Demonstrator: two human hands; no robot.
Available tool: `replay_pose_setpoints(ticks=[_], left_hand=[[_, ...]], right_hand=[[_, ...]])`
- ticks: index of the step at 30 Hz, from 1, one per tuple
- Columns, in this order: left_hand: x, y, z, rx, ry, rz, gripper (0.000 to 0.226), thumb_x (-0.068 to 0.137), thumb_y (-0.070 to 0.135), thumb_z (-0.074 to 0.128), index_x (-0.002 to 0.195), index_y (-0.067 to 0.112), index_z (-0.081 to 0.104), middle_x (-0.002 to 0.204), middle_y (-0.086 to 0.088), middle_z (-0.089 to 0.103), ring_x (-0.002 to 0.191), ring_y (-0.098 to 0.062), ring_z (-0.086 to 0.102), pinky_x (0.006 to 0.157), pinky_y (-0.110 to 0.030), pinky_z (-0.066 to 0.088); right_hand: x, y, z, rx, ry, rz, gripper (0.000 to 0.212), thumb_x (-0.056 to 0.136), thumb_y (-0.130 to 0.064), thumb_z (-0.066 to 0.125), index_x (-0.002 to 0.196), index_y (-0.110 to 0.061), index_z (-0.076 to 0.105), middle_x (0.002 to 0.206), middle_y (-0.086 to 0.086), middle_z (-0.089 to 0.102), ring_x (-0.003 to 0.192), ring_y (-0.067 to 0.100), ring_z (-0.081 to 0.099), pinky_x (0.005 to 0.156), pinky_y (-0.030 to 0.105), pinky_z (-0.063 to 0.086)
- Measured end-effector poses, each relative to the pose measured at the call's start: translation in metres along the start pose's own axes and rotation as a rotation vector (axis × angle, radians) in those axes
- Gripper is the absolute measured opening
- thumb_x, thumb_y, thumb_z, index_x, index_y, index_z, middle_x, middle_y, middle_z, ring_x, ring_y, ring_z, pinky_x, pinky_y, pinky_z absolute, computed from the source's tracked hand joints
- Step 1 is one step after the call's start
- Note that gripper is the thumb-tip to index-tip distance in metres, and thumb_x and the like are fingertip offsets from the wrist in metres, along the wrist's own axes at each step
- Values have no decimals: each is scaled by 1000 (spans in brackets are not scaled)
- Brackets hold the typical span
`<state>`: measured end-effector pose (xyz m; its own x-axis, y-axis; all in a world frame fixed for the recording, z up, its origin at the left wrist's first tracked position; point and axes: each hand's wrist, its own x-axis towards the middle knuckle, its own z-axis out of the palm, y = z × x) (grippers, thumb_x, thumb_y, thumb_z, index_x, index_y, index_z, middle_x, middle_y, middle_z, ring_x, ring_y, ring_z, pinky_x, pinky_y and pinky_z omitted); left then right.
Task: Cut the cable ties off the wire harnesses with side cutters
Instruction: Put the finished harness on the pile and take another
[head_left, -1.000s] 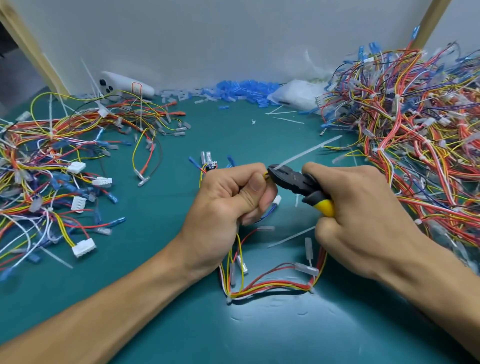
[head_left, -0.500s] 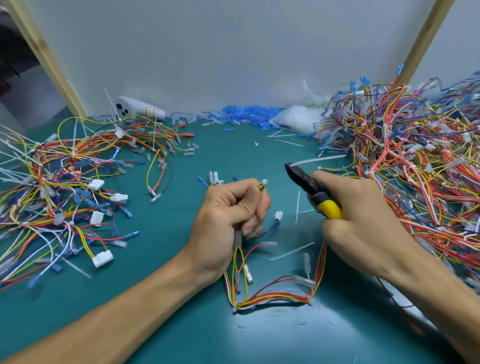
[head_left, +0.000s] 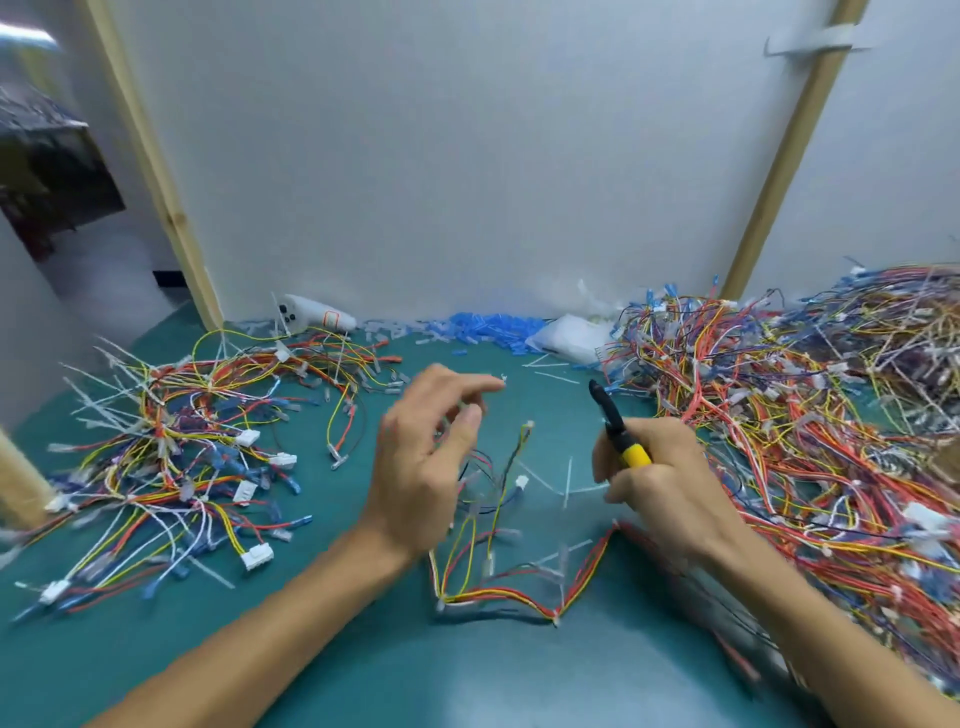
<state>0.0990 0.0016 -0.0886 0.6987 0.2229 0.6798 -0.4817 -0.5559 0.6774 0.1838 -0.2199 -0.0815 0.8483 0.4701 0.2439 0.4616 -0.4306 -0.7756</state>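
Note:
A wire harness (head_left: 498, 587) of red, yellow and orange wires lies on the green mat between my hands, with white cable ties along it. My left hand (head_left: 426, 462) hovers above its upper end with fingers spread and relaxed; a tiny white scrap (head_left: 502, 379) sits at the fingertips, blurred. My right hand (head_left: 660, 483) grips the yellow handles of the side cutters (head_left: 615, 423), whose black jaws point up and away from the harness. Cut white tie pieces (head_left: 569, 483) lie between the hands.
A large tangled heap of harnesses (head_left: 805, 426) fills the right side. A smaller spread of harnesses (head_left: 208, 457) with white connectors lies at left. Blue sleeve pieces (head_left: 488, 327), a white plastic bag (head_left: 571, 338) and a white device (head_left: 311, 317) sit by the back wall.
My left hand has let go of the harness and opened, lifting up. The harness has dropped onto the mat. The cutters moved away to the right; the camera tilted up.

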Motion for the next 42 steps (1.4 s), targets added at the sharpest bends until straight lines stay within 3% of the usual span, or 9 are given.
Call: replay_pose_setpoints(ticks=[3,9,13,16,19,26,31,36,42], left_hand=[[15,2,-26,328,44,-93,9,88,20,56,81,22,61,68,7,58,67,-19,55,62,-39,44],[-6,-17,-40,1073,-456,-570,48,94,57,47,70,15,46,81,-5,55,81,-32,51,72,-39,40],[-15,-31,-31,980,-465,-642,47,90,52,56,67,12,46,82,-10,65,88,-35,64,72,-38,44],[-12,-33,-39,719,-396,-746,37,82,37,58,62,6,60,53,-7,66,73,-23,72,75,-32,57],[-9,-27,-49,416,-214,-765,27,82,27,64,61,12,73,52,-6,70,55,-13,73,60,-26,55],[25,-1,-72,-229,29,-712,13,96,1,70,98,5,58,89,-23,78,73,-30,80,51,-28,60],[51,29,-68,-392,21,-602,32,97,-9,65,112,10,45,95,-18,76,77,-33,80,57,-37,64],[76,63,-61,-406,-36,-508,32,98,-4,67,123,14,58,103,-16,78,86,-33,80,56,-33,62],[112,90,-52,-296,-17,-406,15,100,-6,61,108,5,65,82,-8,77,77,-32,79,64,-46,67]], right_hand=[[2,-6,-9,-60,-107,10,17,59,-25,68,75,-18,69,57,-3,52,57,17,46,59,41,42],[-10,-37,-13,-176,-336,4,26,74,-43,65,79,-17,70,62,-2,65,55,10,52,58,31,42],[-36,-49,2,-341,-551,-137,35,89,-54,64,84,-19,61,79,-9,58,67,10,52,66,36,44],[-59,-47,12,-570,-633,-288,37,94,-66,54,91,-30,49,97,-10,49,86,13,54,78,41,46],[-70,-39,12,-683,-598,-311,28,98,-58,52,96,-33,41,106,-11,42,94,23,56,78,45,45],[-79,-21,8,-513,-439,-254,22,104,-51,52,113,-39,36,118,-17,35,92,24,56,84,49,47],[-65,-17,2,-220,-364,-159,53,105,-41,59,150,-35,32,142,-21,38,124,2,52,108,35,43],[-47,-34,9,249,-315,-5,24,104,-12,64,127,-19,61,123,7,66,79,6,62,66,23,52],[-44,-37,18,391,-409,64,10,99,-3,65,109,-4,64,85,4,54,67,20,41,56,27,33]])
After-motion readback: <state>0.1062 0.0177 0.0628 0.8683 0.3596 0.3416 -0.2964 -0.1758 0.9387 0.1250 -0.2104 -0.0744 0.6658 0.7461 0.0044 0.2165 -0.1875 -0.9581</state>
